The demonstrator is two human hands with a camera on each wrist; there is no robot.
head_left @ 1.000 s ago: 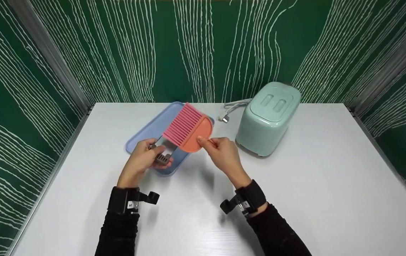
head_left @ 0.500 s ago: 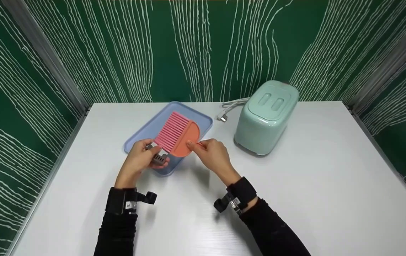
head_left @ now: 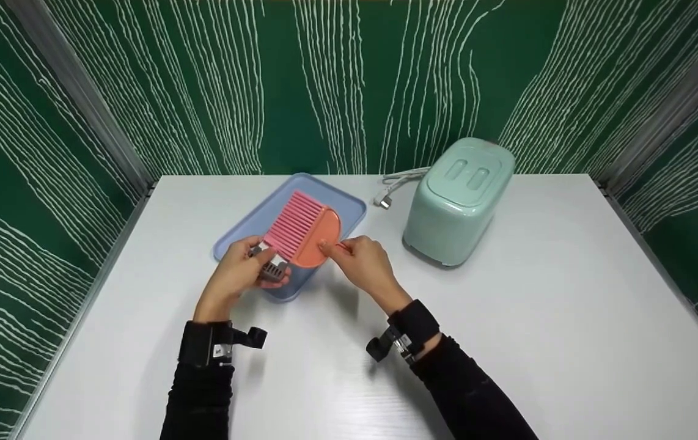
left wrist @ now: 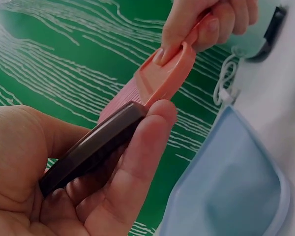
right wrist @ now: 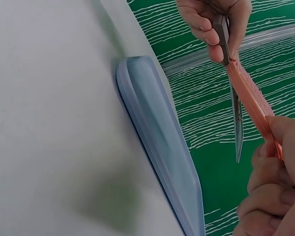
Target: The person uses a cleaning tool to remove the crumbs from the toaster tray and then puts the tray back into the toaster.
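Note:
Over the blue tray my left hand grips the grey slotted handle of a scraper-like tool, thumb on top. Its thin, shiny metal blade shows edge-on in the right wrist view. My right hand pinches the orange end of a brush-like tool with pink ridged bristles. Those bristles overlap the blade in the head view, their near end right at my left thumb. In the left wrist view the orange part lies just beyond the dark handle, which partly hides the bristles.
A blue tray lies aslant on the white table, below both hands. To its right stands a mint-green toaster, lid on top, with its white cord and plug reaching toward the tray. Green walls surround the back and sides.
My right hand has drawn the brush-like tool left and down along the blade, toward the slotted handle. During the last half second it has shifted only slightly. My left hand has stayed nearly still.

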